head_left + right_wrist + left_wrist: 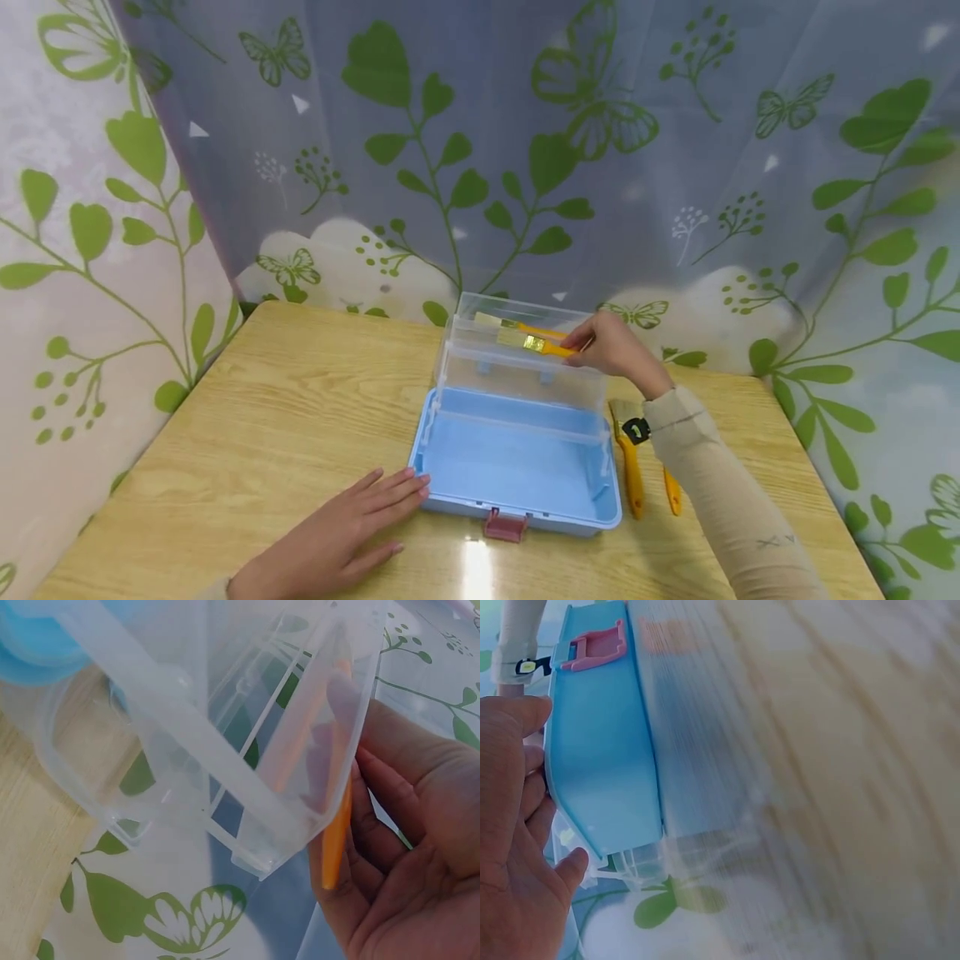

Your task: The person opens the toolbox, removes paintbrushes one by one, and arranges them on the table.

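Observation:
A light-blue plastic box stands open on the table, its clear tray raised behind the base. Over that tray, my right hand pinches a paintbrush by its orange handle, bristles pointing left. A second orange-handled paintbrush lies in the tray just behind it. In the right wrist view, the orange handle sits between the fingers and the clear plastic wall. My left hand has its fingers extended, their tips touching the box's front left corner. The blue base looks bare inside.
Right of the box, a wide paintbrush lies on the wooden table. Another orange handle shows beside it, partly hidden by the right sleeve. A pink latch hangs at the box front. Printed curtains close off the back and sides.

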A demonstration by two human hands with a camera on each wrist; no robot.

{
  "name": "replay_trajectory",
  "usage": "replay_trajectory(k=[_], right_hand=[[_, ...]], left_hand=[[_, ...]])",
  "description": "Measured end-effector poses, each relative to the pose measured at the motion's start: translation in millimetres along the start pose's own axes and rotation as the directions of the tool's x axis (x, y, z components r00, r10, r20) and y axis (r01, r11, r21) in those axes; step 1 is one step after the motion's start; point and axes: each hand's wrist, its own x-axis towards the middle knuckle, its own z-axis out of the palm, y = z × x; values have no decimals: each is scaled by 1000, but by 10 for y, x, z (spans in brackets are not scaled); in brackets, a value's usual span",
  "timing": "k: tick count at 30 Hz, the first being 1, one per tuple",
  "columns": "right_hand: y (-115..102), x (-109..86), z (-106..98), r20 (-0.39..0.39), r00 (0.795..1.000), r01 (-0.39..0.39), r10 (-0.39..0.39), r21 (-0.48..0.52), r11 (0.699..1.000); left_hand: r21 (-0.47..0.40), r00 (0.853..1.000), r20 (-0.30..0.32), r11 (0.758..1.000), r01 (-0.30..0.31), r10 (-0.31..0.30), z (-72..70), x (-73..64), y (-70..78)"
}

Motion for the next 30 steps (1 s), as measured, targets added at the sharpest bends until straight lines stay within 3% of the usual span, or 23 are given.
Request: replay_trajectory(k=[8,17,30], right_hand=[[55,-14,10,-6,999,-45,45,27,999],[88,-64,-13,-14,1000,-27,28,46,999],[116,-219,-59,-102,994,50,-43,70,996]], left_hand=[[4,1000,-2,1000,-10,10,-16,6,-3],[8,1000,3,1000,-5,5,-15,20,17],[-13,1000,2,1000,2,-2,-12,-2,14]])
